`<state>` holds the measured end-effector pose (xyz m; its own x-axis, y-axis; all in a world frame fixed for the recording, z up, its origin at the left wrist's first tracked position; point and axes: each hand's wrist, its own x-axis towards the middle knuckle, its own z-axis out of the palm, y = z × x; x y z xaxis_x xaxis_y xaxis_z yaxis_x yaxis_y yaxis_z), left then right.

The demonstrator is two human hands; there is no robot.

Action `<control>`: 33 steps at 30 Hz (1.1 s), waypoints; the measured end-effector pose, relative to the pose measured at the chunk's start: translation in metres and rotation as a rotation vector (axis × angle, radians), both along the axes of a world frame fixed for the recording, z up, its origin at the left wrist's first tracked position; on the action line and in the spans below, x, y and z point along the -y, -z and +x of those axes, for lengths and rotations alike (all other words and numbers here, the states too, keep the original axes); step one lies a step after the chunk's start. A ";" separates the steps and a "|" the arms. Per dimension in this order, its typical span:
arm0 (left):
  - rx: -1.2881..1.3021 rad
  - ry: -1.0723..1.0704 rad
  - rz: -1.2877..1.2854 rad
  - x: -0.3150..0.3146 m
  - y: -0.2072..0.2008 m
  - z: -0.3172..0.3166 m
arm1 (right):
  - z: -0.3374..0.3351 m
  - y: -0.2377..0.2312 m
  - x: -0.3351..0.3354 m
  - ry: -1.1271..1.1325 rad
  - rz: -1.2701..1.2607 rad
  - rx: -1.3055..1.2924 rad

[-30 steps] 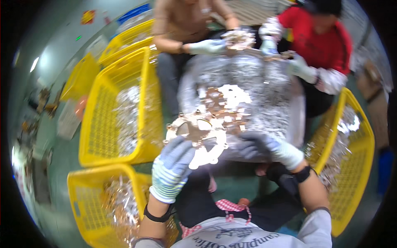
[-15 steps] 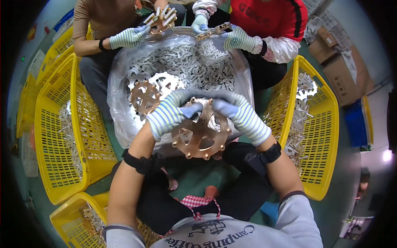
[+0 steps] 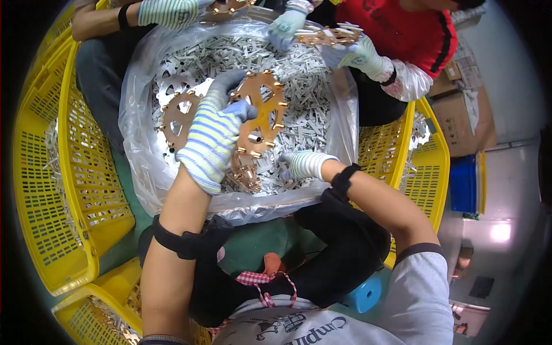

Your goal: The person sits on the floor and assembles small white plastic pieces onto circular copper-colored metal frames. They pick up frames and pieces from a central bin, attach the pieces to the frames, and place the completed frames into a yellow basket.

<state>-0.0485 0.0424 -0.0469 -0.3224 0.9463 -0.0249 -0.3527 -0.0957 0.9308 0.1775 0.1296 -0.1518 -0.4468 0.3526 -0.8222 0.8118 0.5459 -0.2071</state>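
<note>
My left hand point(image 3: 214, 132), in a striped glove, grips the edge of a copper-coloured spoked disc point(image 3: 270, 101) with short pegs around its rim. The disc is tilted above a plastic-lined bin point(image 3: 259, 210) full of small pale strips point(image 3: 307, 123). My right hand point(image 3: 309, 165), gloved too, is down at the strips near the bin's front right; its fingers are curled, and what they hold is hidden. Below the held disc, another copper-coloured pegged part point(image 3: 246, 173) shows. A second copper-coloured disc point(image 3: 177, 119) lies at the left on silvery toothed plates point(image 3: 167, 86), partly behind my left arm.
Across the bin, gloved co-workers' hands point(image 3: 286, 27) handle similar discs point(image 3: 328, 35). Yellow slatted baskets stand at the left point(image 3: 86, 172), right point(image 3: 422, 155) and lower left point(image 3: 80, 307). Cardboard boxes point(image 3: 463, 121) and a blue crate point(image 3: 463, 184) are farther right.
My right hand has let go of the disc and moved down to the strips. My left hand alone now holds the disc, farther out over the bin and turned. The view has shifted.
</note>
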 end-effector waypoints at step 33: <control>-0.604 0.188 0.012 0.007 -0.020 0.045 | 0.044 -0.140 0.039 1.078 -0.972 -1.147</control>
